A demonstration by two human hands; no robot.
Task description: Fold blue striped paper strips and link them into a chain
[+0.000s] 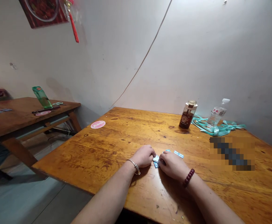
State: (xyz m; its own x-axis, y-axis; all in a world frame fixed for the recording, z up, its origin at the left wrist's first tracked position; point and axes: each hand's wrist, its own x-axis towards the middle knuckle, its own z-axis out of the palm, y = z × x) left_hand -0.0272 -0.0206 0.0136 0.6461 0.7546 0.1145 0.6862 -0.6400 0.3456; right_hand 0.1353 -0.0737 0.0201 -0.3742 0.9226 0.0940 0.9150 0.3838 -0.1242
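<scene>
Pieces (156, 159), small and blue-and-white, sit pinched between the curled left hand (144, 156) and right hand (174, 165), seemingly for steadiness; a dark-filled bottle (187, 115) stands back, apparently safe from knocks

Looks like a plain eatery, though hard to be certain. Suggested by a red picture (43, 11) at the upper left, apparently showing a round dish of food, with a red tassel (73, 28) hanging beside it. Furnished with a wooden tabletop (131, 130) across the centre, and a second wooden table (14, 119), set apart, at the left edge. Backed by a pale wall (168, 68) and floored, at the lower left, in grey tiles (50, 199).
</scene>
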